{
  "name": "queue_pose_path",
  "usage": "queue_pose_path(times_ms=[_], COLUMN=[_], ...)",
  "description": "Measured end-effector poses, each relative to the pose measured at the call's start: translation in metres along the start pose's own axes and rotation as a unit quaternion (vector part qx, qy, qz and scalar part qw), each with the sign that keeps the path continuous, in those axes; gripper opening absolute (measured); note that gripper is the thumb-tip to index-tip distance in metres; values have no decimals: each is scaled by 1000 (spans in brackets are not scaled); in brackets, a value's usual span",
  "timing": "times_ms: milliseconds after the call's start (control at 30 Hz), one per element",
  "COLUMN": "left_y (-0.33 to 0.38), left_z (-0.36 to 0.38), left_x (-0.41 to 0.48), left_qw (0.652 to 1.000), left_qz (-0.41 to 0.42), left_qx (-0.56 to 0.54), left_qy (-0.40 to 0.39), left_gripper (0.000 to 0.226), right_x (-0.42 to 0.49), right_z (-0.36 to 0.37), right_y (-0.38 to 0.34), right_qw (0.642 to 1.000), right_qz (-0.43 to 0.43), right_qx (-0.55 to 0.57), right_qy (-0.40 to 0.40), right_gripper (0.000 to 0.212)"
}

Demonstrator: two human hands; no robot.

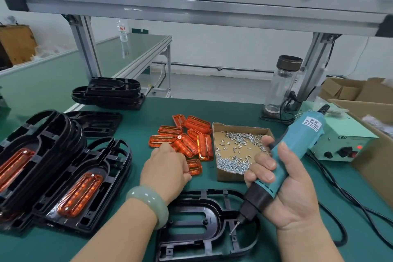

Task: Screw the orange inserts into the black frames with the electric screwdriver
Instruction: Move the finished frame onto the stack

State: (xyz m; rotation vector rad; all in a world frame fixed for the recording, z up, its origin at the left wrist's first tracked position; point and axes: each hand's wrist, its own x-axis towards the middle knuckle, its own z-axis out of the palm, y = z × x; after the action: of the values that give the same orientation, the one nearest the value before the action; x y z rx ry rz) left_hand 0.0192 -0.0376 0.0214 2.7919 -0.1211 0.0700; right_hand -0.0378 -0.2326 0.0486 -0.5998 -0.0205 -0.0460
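Orange inserts (191, 140) covered by left hand (165, 168), grasp indeterminate; electric screwdriver (297, 147) gripped by right hand (293, 198). Risk: black frame (191, 241) scratched by hovering bit.

Our green bench (244, 112) carries stacks of black frames (49, 140) at left, one empty frame (219, 212) in front, orange inserts (187, 144), a cardboard tray (228, 176) of screws, a glass bottle (280, 87) and a power box (340, 140).
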Motion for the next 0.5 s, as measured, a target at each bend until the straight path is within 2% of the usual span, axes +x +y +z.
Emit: queue_pose_path(times_ms=[67,167,267,367,500], left_y=[-4,-9,-13,-14,-16], left_z=[2,2,-2,-3,-3], left_x=[-3,-3,-1,-1,-4], left_qw=[999,993,993,994,991], left_qz=[-4,-76,-121,-103,-67], left_qx=[-41,-55,-5,-25,-111], left_qy=[28,70,-1,-13,29], left_gripper=[21,35,44,33,18], right_x=[0,0,0,0,0], right_z=[1,1,1,1,1], right_y=[0,1,2,2,1], right_qw=[1000,1000,1000,1000,1000], right_qz=[1,-1,-2,-1,-3], right_qx=[-2,-8,-9,-7,-8], right_qy=[1,4,4,2,0], right_gripper=[19,19,20,19,19])
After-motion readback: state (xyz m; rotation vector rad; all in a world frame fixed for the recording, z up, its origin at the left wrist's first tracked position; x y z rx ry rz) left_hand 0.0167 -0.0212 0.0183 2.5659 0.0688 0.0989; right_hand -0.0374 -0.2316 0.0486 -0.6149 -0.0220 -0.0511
